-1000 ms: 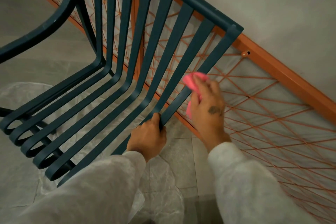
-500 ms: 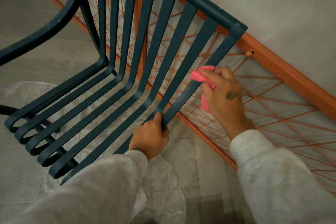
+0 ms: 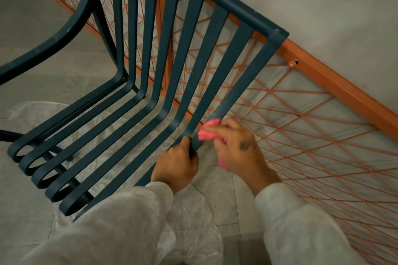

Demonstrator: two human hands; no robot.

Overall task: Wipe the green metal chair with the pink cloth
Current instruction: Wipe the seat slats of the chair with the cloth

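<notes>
There is one green metal chair (image 3: 185, 49), one pink cloth (image 3: 207, 130) and two hands, each coming out of a pale sleeve. Only one armrest (image 3: 64, 36) of the chair shows, curving down the far left. The flat slats run side by side from curled front ends at the lower left, across the seat, then bend up into the back under a single top rail. The chair stands on a grey tiled floor (image 3: 32, 38), over a crumpled sheet of clear plastic (image 3: 193, 221), close to the floor's far edge. One orange frame (image 3: 336, 86) strung with crossing orange cords leans along that edge against a plain pale wall (image 3: 323, 6). The left hand (image 3: 175, 164) grips the rightmost slat (image 3: 241, 86) at the bend between seat and back, with the thumb laid along the top and the fingers curled underneath. Just to the right of it and slightly higher, the right hand (image 3: 239, 148) is blurred but holds the bunched cloth in curled fingers. The cloth is pressed against the outer edge of that same slat. It sits just above the left thumb, and a further pink fold shows below the right palm.
</notes>
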